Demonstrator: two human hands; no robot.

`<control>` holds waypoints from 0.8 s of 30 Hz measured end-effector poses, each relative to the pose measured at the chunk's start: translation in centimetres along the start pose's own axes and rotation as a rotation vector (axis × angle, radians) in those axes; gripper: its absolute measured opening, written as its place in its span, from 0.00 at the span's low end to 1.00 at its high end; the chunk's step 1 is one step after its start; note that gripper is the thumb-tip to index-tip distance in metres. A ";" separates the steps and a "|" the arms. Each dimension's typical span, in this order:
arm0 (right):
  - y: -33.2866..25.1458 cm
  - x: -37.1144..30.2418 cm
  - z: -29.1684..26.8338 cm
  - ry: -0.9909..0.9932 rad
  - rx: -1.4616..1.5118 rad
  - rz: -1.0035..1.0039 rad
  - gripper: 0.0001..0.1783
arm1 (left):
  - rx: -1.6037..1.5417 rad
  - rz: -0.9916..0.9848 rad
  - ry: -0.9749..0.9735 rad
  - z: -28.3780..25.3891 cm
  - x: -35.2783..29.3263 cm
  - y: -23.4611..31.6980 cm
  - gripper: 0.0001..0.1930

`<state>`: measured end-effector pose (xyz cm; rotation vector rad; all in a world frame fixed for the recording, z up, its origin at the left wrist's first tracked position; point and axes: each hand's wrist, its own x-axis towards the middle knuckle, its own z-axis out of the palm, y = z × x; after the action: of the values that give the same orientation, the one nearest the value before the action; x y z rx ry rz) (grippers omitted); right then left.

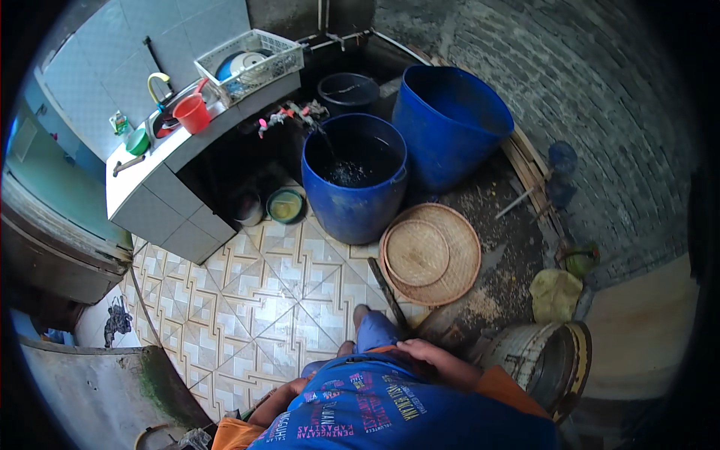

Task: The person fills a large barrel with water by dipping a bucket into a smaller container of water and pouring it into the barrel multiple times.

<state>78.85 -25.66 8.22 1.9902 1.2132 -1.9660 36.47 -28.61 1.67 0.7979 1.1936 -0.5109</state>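
**Hands at the waist, a long handle by the right leg**

Blue shirt cloth with printed lettering fills the lower edge, worn over orange sleeves. Right hand lies flat against the person's front, its fingers loosely stretched and closed on nothing that can be seen. Left hand sits low by the hip, mostly hidden behind the shirt, so whether its fingers grip anything cannot be told.

Just beyond the right hand a dark, thin stick-like handle slants across the patterned tile floor, its lower end passing behind the blue-clad knee; whether the hand touches it cannot be told. Beside the handle's upper end lie two round woven trays, the smaller one stacked on the larger.

Further off stands a blue barrel holding dark water, with a taller blue barrel just to its right and a black bucket behind. A tiled counter on the left carries a red cup, a green bowl and a white slatted basket of dishes. A small green-rimmed bowl sits on the floor under the counter's edge. At lower right a grimy pale drum lies on its side.
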 end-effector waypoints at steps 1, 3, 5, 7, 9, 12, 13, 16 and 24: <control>-0.7 0.9 -0.8 0.005 -0.160 -0.002 0.31 | -0.013 0.017 -0.008 -0.7 0.4 0.7 0.38; -3.5 2.0 -2.2 -0.015 -0.334 -0.019 0.34 | -0.043 0.036 -0.004 -2.0 0.7 1.8 0.37; -4.6 4.7 -4.1 0.006 -0.423 -0.035 0.33 | -0.056 0.060 -0.003 -4.3 0.7 3.6 0.37; -6.2 7.9 -5.6 0.109 -0.610 -0.105 0.32 | -0.075 0.074 0.033 -7.0 -0.1 5.3 0.36; -8.0 10.6 -7.5 0.286 -0.408 -0.236 0.29 | -0.095 0.094 0.084 -9.7 -0.8 7.3 0.36; -14.6 10.7 -13.2 0.466 0.019 -0.413 0.21 | -0.129 0.128 0.156 -13.6 -1.6 11.5 0.35; -15.2 11.9 -15.4 0.445 0.208 -0.439 0.19 | -0.145 0.114 0.166 -14.7 -1.5 13.8 0.35; -20.0 13.3 -21.0 0.562 0.442 -0.670 0.19 | -0.310 0.004 0.200 -18.3 -0.3 16.1 0.34; -35.0 12.7 -33.1 0.423 0.838 -0.659 0.20 | -0.040 0.201 0.209 -21.7 1.3 19.2 0.33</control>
<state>83.35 22.93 18.39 2.7619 1.4073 -2.8176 37.43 0.33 2.34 0.9424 1.2944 -0.2416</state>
